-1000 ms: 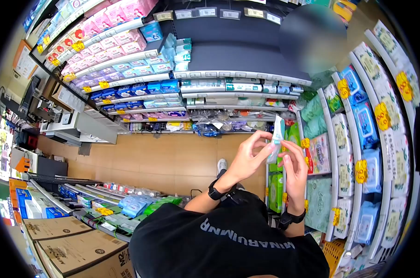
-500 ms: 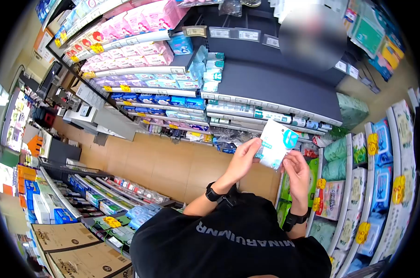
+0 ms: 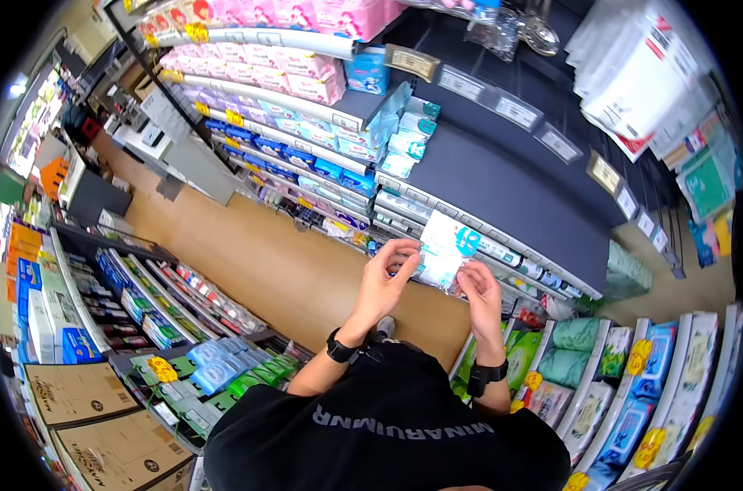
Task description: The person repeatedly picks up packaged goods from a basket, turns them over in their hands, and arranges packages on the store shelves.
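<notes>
A flat white packet [image 3: 447, 250] with teal print and a clear plastic edge is held up in front of the dark shelf. My left hand [image 3: 388, 277] grips its left edge between thumb and fingers. At the lower right corner, my right hand [image 3: 479, 293] pinches the plastic with thumb and fingertips. Similar white-and-teal packets [image 3: 410, 141] stand in a row at the left end of the dark shelf [image 3: 510, 192], beyond my hands. What kind of goods the packet contains cannot be read.
Pink packs [image 3: 293, 69] fill the shelves at upper left. White bags [image 3: 641, 74] hang at upper right. Wet-wipe packs [image 3: 629, 430] line the shelf at my right. Cardboard boxes [image 3: 117, 446] sit at lower left, beside the aisle floor [image 3: 248, 270].
The view has turned and come nearer the dark shelf. The packet and both hands now appear further left in view. Both hands still hold the packet.
</notes>
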`<state>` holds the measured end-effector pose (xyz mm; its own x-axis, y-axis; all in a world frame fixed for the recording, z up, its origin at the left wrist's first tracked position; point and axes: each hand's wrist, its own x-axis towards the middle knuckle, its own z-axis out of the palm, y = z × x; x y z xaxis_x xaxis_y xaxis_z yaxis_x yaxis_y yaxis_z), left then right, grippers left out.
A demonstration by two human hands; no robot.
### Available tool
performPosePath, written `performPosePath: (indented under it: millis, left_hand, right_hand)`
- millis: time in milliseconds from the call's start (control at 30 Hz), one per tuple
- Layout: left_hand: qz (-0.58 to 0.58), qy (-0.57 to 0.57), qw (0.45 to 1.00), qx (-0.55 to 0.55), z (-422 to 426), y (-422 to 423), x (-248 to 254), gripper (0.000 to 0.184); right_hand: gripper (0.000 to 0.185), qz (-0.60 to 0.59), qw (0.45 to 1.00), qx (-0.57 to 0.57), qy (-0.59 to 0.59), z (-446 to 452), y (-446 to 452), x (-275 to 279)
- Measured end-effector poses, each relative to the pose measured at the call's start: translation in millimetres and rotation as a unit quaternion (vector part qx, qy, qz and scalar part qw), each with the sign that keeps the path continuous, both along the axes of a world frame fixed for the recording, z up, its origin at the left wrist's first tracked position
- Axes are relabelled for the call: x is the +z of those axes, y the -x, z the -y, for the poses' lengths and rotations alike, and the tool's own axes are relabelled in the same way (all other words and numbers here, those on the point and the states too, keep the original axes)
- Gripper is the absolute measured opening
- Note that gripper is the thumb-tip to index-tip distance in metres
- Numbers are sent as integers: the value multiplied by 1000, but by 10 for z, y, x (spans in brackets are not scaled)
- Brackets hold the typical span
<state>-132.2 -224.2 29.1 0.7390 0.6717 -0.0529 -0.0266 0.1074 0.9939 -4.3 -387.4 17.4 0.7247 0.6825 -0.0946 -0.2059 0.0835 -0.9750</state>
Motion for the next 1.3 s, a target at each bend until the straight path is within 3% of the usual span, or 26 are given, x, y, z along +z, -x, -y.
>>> performPosePath:
  millis: [133,367,433,500,567,867,1300]
  left_hand:
    - [12,-66,997,42,-244,-75,-172,30]
    - [-53,-102,993,-10,-898,-535,-298,36]
    - [-108,-227,968,-4,-1125,-707,-524,40]
    - [-136,-212,968,-15,-1285,-815,-595,44]
    - [-137,-327,935,20,-1490,-992,-761,42]
    - [-121,-298,945,-64,-1948,-1390,-926,49]
    - [-207,-289,929,-106,-2005,-1424,-1069,50]
  right_hand:
    - [14,3,1000,22,20,-377,-225,-101]
    - [13,24,999,-7,42,-1021,-821,-282]
    - [13,60,996,-11,61,-1219,-1057,-365]
    - [13,66,997,-15,46,-1453,-1240,-453]
    - [14,92,993,-35,65,-1710,-1433,-473]
    - [16,129,988,-70,55,-2545,-2164,-754]
    - [19,109,982,-119,98,-2727,-2530,-1276]
